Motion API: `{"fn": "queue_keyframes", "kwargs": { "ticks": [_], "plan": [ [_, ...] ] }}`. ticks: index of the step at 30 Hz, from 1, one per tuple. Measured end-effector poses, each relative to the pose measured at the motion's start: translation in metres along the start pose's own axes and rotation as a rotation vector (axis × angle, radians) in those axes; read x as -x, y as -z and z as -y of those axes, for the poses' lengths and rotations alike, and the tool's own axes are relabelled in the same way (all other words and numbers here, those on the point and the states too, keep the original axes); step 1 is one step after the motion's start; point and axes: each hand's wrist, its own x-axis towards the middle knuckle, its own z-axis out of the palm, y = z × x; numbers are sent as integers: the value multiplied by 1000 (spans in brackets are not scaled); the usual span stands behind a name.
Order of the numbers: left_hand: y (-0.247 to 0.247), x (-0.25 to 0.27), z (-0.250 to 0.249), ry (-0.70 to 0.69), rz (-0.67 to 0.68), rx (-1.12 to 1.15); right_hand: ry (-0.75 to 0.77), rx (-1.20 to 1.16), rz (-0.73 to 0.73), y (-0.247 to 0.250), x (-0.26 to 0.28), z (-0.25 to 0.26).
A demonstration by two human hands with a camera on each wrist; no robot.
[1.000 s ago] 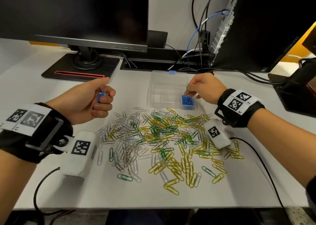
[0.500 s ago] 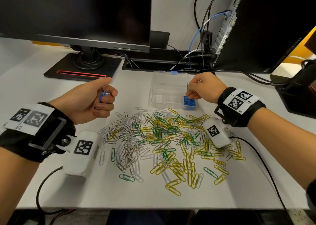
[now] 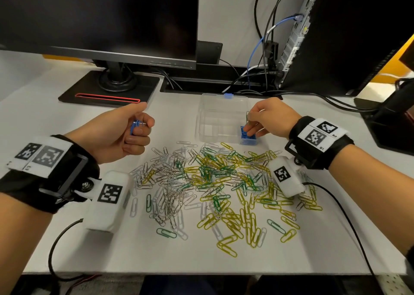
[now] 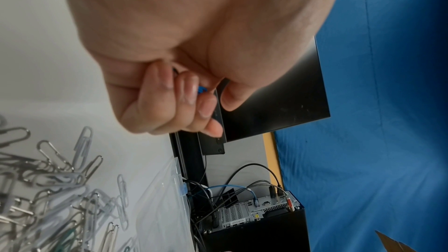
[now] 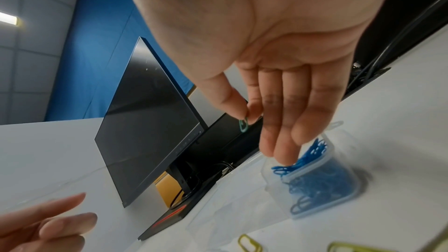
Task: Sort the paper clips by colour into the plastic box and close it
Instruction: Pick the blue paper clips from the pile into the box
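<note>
A clear plastic box point(image 3: 215, 115) with a blue latch stands open at the back of the desk. Its near right compartment holds blue paper clips point(image 3: 247, 136). My right hand point(image 3: 249, 124) is over that compartment. Its thumb and forefinger pinch a green clip point(image 5: 243, 125), and its other fingers point(image 5: 278, 141) reach straight down onto the blue clips point(image 5: 312, 179). My left hand point(image 3: 139, 128) hovers left of the box as a fist and grips a few blue clips point(image 4: 201, 90). A loose pile of silver, green and yellow clips point(image 3: 212, 178) lies in front of the box.
A monitor on a black stand point(image 3: 107, 93) is at the back left. A cable slot and a computer case point(image 3: 336, 36) with many cables are behind the box, and another dark stand point(image 3: 394, 119) is at the right. The desk's front edge point(image 3: 201, 272) is near me.
My right hand has sunk slightly, so its straight fingers now touch the blue clips in the compartment. The left fist has hardly moved.
</note>
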Motion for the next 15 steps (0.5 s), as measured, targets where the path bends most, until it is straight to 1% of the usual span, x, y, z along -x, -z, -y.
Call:
{"fn": "queue_keyframes", "kwargs": {
  "ticks": [2, 6, 8, 11, 15],
  "plan": [
    [1, 0, 0, 1, 0, 5, -5, -29, -9, 1, 0, 0],
    [0, 0, 0, 3, 8, 5, -23, -15, 62, -3, -1, -2],
    [-1, 1, -1, 0, 5, 1, 14, -20, 22, -4, -2, -3],
    [-1, 1, 0, -3, 3, -7, 64, 0, -76, -1, -6, -3],
    [-1, -1, 3, 4, 9, 2, 63, 110, -123, 3, -12, -7]
  ]
}}
